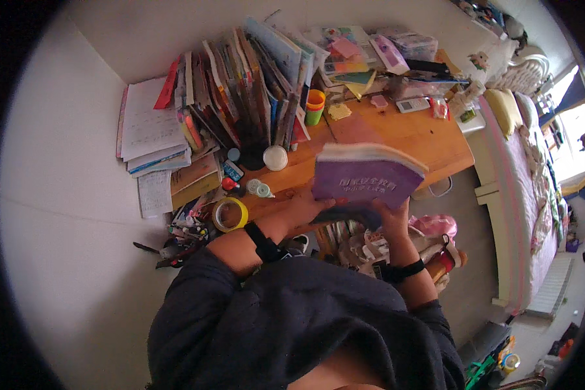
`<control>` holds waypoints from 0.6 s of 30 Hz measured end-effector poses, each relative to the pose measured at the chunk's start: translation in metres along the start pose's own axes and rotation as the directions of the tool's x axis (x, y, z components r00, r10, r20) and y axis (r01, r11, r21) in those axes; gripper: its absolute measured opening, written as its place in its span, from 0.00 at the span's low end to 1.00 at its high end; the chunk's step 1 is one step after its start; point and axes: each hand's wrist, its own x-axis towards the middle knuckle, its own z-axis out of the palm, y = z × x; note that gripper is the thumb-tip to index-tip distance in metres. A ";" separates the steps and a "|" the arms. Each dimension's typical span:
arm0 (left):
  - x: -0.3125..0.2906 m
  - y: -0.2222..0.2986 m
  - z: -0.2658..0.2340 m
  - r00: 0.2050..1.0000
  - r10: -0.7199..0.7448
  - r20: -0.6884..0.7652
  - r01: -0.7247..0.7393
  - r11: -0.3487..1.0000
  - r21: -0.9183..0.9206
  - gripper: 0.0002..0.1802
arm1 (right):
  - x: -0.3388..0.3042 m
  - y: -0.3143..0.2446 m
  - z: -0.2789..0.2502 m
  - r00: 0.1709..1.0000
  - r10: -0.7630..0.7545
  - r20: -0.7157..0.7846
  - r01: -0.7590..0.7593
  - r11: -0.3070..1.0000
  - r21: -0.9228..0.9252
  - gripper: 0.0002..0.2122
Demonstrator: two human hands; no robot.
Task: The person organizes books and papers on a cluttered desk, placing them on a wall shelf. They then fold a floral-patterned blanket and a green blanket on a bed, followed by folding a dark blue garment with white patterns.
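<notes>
A purple-covered book is held up in front of me above the front edge of the wooden desk. Its page block shows along the top, and pale lettering runs across the cover. My left hand grips its lower left side, the fingertips partly hidden by it. On the lower right, my right hand closes around the corner. Something dark blue hangs just below the book between my hands; I cannot tell whether it is a second book. Black bands circle both my wrists.
A row of upright books leans on the desk's left, beside stacked papers. Nearby are a yellow tape roll, a white round lid and an orange-green cup. Bags lie below the desk; a bed stands right.
</notes>
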 end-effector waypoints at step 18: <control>0.002 -0.014 -0.039 0.928 0.295 -0.228 -0.279 0.955 0.103 0.12 | 0.049 0.057 0.024 0.895 0.411 0.176 -0.413 0.911 -0.028 0.17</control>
